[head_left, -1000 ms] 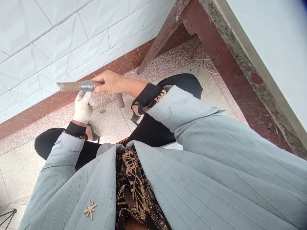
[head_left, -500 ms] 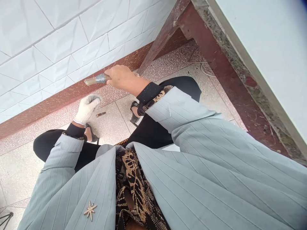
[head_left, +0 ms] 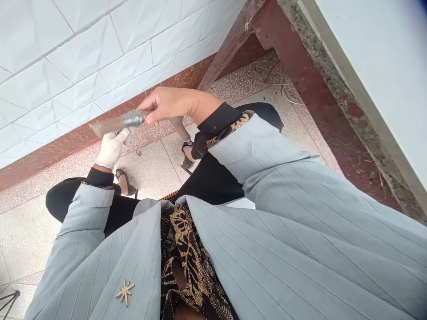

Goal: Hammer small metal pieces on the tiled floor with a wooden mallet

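My bare right hand (head_left: 170, 104) is closed around a brownish rod-like tool (head_left: 106, 126) with a band of silver wire (head_left: 133, 118) wound round it. The tool points left, and its other end (head_left: 180, 129) sticks out below the hand. My left hand (head_left: 111, 149), in a white knit glove, sits just under the tool's free end. Its fingers are curled, with the tips against the tool's underside, and whatever is in them is hidden. I am seated in a grey striped jacket (head_left: 283, 213) and black trousers.
A small brown piece (head_left: 138, 152) lies on the speckled floor tiles (head_left: 153, 173) between my sandalled feet (head_left: 125, 182). A white tiled wall (head_left: 83, 53) with a red-brown skirting is ahead. A dark wooden leg (head_left: 230, 40) and a ledge (head_left: 333, 89) are on the right.
My right hand swung the tool away to the right and up, then brought it back left. My gloved left hand reached down toward the floor, then rose to the tool's underside.
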`<action>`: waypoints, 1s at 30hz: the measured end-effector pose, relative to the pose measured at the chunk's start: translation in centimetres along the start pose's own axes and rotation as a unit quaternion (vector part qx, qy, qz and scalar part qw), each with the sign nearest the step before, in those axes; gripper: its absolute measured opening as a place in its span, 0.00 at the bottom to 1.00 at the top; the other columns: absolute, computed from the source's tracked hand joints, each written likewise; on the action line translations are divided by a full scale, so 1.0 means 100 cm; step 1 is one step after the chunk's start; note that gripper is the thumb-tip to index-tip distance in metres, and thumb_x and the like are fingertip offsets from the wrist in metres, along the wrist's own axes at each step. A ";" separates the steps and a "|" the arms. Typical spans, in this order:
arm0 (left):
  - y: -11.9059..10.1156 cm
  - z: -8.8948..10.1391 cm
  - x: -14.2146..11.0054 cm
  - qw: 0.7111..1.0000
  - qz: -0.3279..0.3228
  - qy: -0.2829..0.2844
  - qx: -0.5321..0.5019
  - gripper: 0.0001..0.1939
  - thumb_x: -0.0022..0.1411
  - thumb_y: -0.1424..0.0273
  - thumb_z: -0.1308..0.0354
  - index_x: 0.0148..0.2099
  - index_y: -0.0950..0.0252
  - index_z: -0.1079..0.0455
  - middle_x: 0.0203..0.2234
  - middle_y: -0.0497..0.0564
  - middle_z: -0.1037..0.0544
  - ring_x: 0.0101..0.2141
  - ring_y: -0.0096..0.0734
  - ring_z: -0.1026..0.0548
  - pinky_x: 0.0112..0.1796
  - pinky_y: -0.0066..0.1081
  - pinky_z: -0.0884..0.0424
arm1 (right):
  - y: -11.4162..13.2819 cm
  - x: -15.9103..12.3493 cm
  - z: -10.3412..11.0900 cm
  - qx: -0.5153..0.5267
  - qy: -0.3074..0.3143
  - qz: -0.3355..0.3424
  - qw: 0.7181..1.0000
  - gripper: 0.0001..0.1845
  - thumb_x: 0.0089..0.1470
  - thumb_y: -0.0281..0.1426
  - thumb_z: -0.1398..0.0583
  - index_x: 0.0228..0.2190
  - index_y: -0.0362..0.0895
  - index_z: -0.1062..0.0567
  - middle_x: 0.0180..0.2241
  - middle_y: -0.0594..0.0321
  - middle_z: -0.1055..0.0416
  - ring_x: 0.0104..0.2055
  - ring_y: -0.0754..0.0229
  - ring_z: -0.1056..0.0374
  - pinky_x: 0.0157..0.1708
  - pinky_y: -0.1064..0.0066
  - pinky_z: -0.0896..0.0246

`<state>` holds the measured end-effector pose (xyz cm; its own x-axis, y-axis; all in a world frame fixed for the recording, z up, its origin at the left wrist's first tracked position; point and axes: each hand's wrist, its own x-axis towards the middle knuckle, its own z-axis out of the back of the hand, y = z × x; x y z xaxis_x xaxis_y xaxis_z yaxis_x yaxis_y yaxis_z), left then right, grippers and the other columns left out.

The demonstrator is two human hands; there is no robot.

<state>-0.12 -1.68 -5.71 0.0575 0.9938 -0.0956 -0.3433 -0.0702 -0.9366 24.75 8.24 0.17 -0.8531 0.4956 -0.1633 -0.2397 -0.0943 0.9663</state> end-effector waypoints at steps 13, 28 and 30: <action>-0.012 0.000 -0.009 0.989 0.003 0.141 -0.037 0.09 0.64 0.65 0.36 0.38 0.63 0.18 0.22 0.47 0.28 0.21 0.25 0.38 0.24 0.30 0.43 | -0.006 0.018 -0.013 -0.236 -0.167 -0.172 0.942 0.07 0.60 0.17 0.35 0.32 0.37 0.23 0.34 0.58 0.25 0.51 0.57 0.27 0.59 0.68 0.37; 0.000 -0.004 0.000 0.999 0.023 0.016 -0.043 0.06 0.65 0.67 0.38 0.37 0.63 0.22 0.22 0.47 0.28 0.24 0.27 0.32 0.30 0.29 0.32 | 0.019 -0.005 0.000 0.000 0.047 -0.021 0.999 0.07 0.70 0.17 0.41 0.40 0.33 0.22 0.30 0.68 0.29 0.31 0.71 0.36 0.37 0.78 0.41; -0.001 -0.008 -0.001 0.997 0.023 0.052 -0.049 0.06 0.65 0.67 0.38 0.37 0.63 0.22 0.21 0.46 0.29 0.23 0.26 0.33 0.29 0.28 0.34 | 0.019 -0.003 0.000 0.044 -0.107 -0.028 0.993 0.07 0.74 0.22 0.44 0.41 0.35 0.26 0.33 0.65 0.29 0.31 0.70 0.37 0.37 0.77 0.37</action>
<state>0.64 -1.89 -5.85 0.1424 0.9754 -0.1682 -0.2551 -0.1280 -0.9584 24.54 7.95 2.08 -0.7186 0.6714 -0.1810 -0.2356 0.0098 0.9718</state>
